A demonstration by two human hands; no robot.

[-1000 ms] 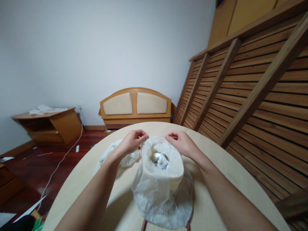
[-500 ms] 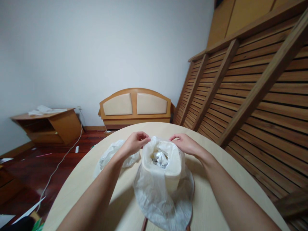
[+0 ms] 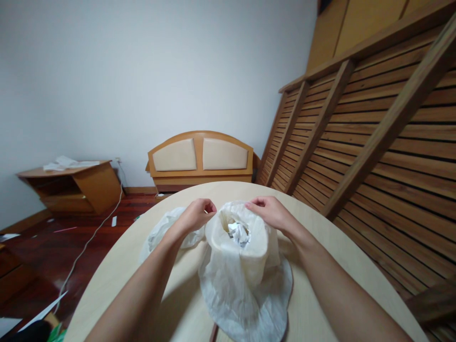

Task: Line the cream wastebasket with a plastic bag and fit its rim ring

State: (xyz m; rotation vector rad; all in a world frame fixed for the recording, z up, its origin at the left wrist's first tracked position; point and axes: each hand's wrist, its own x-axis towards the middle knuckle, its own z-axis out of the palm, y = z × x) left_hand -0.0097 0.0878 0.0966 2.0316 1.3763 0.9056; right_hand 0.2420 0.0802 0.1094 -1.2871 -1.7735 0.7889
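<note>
A small cream bin (image 3: 256,271) stands on the round table with a white plastic bag (image 3: 228,289) lining it. The bag is folded over the rim and drapes down the near side onto the tabletop. Crumpled paper (image 3: 239,233) shows inside the opening. My left hand (image 3: 199,214) is closed in a pinch at the far left of the rim, on the bag's edge. At the far right of the rim, my right hand (image 3: 267,212) pinches the bag with thumb and fingers. Another crumpled plastic bag (image 3: 162,232) lies behind my left forearm.
The pale round table (image 3: 142,294) spans the foreground. A slatted wooden frame (image 3: 356,156) leans along the right side. Behind stands a padded headboard (image 3: 199,154). A low cabinet (image 3: 89,190) and a white cable (image 3: 90,240) are at left.
My left hand has moved slightly left and down, and my right hand slightly left along the rim. The bag's far edge has spread, and the bin has shifted a little left.
</note>
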